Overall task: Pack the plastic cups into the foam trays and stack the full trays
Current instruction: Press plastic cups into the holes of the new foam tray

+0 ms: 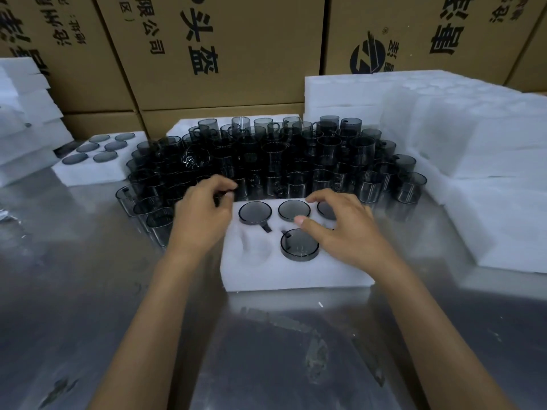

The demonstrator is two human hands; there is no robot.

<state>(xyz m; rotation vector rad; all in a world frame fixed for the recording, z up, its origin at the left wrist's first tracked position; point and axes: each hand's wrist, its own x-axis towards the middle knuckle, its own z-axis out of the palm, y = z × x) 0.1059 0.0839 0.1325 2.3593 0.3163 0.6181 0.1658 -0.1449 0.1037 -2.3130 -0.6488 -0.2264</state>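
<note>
On the steel desk [88, 291], both hands hover loosely curled and empty, left hand [201, 214] and right hand [343, 229] over the foam tray [296, 273] holding four dark cups [299, 243], one pocket visibly bare.

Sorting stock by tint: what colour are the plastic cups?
Translucent smoky grey cups, clearest in the head view.

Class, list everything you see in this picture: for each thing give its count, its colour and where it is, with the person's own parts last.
Foam tray: one, white, front centre, four cups seated, front-left pocket empty.
Loose cups: dozens, smoky grey, crowded behind the tray.
Filled tray: one, white, far left, six cups.
Foam stack: several, white, right.
Foam pile: several, white, far left.
Cardboard boxes: several, brown, along the back.
Table: one, shiny metal.
Left hand: at the loose cups; grip unclear.
Right hand: over the tray, empty.
</note>
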